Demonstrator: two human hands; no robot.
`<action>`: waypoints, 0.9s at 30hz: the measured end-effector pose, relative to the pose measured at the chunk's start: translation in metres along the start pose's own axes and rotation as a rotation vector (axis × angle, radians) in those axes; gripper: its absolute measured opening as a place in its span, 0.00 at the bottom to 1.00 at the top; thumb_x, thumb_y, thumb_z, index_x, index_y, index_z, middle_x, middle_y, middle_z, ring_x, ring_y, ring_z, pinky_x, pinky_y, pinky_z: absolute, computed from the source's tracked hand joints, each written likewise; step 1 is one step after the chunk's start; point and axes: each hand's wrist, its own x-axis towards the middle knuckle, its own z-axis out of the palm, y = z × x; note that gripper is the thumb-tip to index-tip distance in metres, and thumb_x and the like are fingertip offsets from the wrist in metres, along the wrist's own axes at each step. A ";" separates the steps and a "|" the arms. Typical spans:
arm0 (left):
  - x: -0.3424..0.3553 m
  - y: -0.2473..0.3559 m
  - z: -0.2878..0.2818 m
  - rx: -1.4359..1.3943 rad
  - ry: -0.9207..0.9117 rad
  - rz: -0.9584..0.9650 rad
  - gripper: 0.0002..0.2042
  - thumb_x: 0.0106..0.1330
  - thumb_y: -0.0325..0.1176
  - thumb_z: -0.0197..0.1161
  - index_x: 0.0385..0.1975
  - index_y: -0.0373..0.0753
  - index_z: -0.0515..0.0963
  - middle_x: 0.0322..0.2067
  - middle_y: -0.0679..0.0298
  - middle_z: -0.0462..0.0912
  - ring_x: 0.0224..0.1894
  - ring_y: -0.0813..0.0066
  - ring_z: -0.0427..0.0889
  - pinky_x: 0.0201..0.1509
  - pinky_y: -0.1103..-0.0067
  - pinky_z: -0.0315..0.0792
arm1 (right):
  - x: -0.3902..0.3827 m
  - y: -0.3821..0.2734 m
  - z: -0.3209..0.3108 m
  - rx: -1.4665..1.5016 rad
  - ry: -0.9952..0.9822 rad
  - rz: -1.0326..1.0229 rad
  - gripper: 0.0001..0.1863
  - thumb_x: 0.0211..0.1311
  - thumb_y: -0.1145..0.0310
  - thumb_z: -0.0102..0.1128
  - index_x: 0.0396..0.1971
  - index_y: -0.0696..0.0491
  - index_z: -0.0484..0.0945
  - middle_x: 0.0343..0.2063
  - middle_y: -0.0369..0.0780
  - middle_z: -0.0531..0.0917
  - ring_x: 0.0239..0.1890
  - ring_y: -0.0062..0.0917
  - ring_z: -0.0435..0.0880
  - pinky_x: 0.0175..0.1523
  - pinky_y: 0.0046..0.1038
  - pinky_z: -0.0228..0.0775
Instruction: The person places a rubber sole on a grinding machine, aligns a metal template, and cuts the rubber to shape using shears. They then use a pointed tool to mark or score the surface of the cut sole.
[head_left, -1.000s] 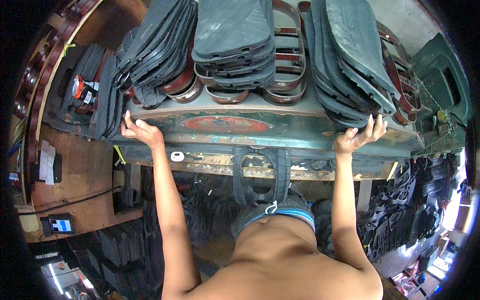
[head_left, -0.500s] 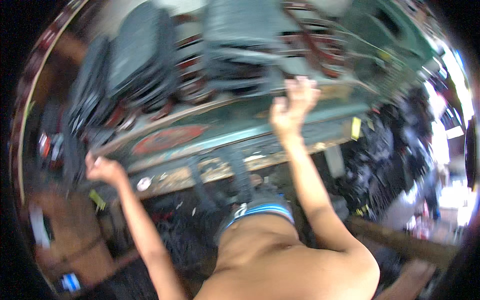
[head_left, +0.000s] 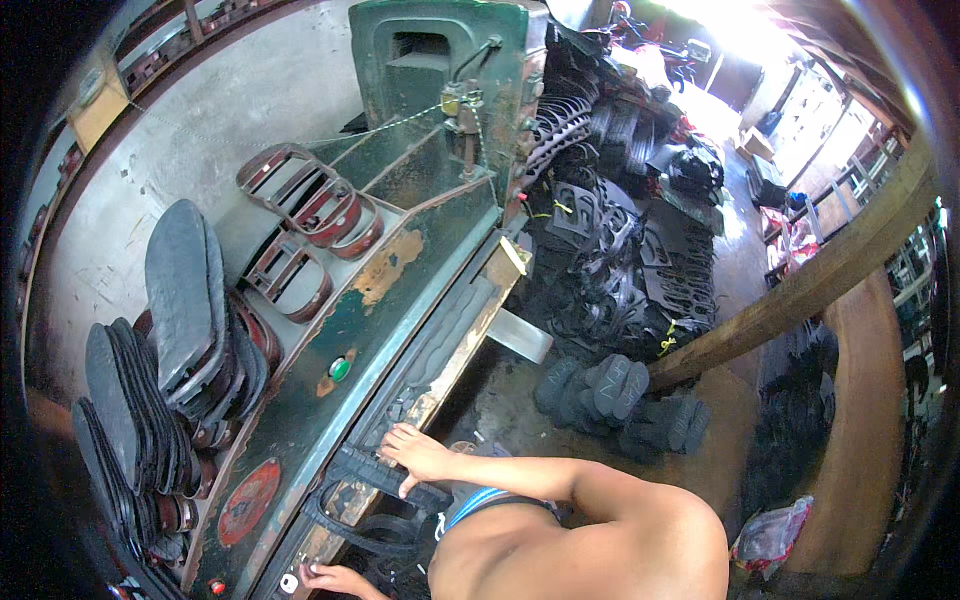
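Observation:
My right hand (head_left: 416, 456) rests at the wooden ledge along the front of a green machine (head_left: 390, 310). Its fingers are spread and the thumb stands apart, over dark rubber strips (head_left: 372, 470). Some strips loop down from the ledge (head_left: 345, 497) beside my body. Low in the picture, my left hand (head_left: 335, 578) is at the nearer end of the same ledge, close to a small white round piece (head_left: 289, 582). Its fingers look loosely apart and I see nothing held in them. Stacked black shoe soles (head_left: 185, 290) stand on the machine's top, left of my hands.
Reddish sole-shaped metal cutting dies (head_left: 305, 195) lie on the machine's top. Cut rubber scraps (head_left: 610, 240) heap up beyond the ledge. Bundled black soles (head_left: 605, 390) stand on the floor by a slanting wooden beam (head_left: 800, 280). A plastic bag (head_left: 772, 535) lies at lower right.
My view has swung to the right, bringing the rubber heap and beam into sight. My right hand has come down from the machine's top edge to the front ledge.

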 end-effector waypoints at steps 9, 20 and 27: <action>-0.002 0.029 -0.008 0.456 -0.149 0.387 0.16 0.77 0.35 0.51 0.52 0.29 0.78 0.51 0.43 0.81 0.55 0.45 0.79 0.63 0.54 0.67 | 0.008 -0.010 -0.007 -0.052 -0.064 0.072 0.52 0.26 0.38 0.80 0.54 0.57 0.79 0.45 0.44 0.75 0.55 0.40 0.73 0.66 0.42 0.60; 0.003 0.026 -0.008 0.423 -0.334 0.249 0.15 0.77 0.35 0.46 0.52 0.34 0.76 0.50 0.49 0.78 0.57 0.47 0.75 0.68 0.55 0.60 | 0.013 -0.016 -0.008 -0.127 -0.111 0.124 0.50 0.26 0.37 0.81 0.51 0.56 0.80 0.46 0.44 0.76 0.57 0.40 0.72 0.65 0.41 0.61; 0.025 0.026 -0.003 0.596 -0.395 0.532 0.11 0.67 0.35 0.53 0.38 0.38 0.81 0.40 0.53 0.82 0.46 0.51 0.80 0.50 0.57 0.69 | 0.033 -0.016 -0.006 -0.333 -0.241 0.184 0.51 0.23 0.29 0.79 0.44 0.57 0.81 0.46 0.48 0.78 0.55 0.43 0.75 0.61 0.45 0.66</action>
